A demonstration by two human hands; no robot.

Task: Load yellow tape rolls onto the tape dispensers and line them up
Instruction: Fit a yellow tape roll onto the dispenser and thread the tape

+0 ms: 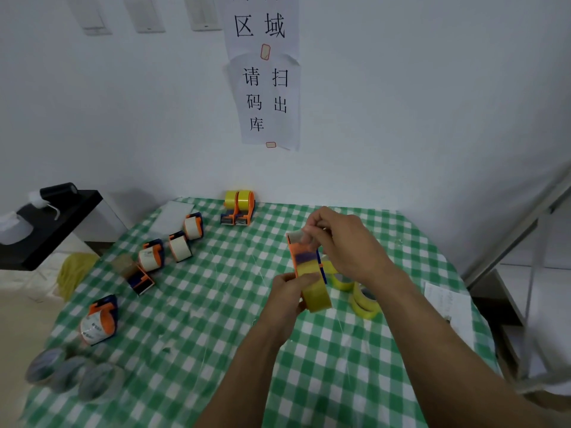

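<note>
Holding the dispenser (pixel 304 257) aloft

Our left hand (pixel 285 293) grips the yellow roll (pixel 318 296) on it; our right hand (pixel 346 242) pinches the tape end (pixel 298 236) at its top. Loose rolls (pixel 364 301) lie just right; two loaded dispensers (pixel 238 208) stand by the wall (pixel 401 118).

Your left hand (pixel 289 296) gripped the tape dispenser (pixel 304 257) from seven o'clock. Your right hand (pixel 346 242), at one o'clock, pinched its top end.
</note>
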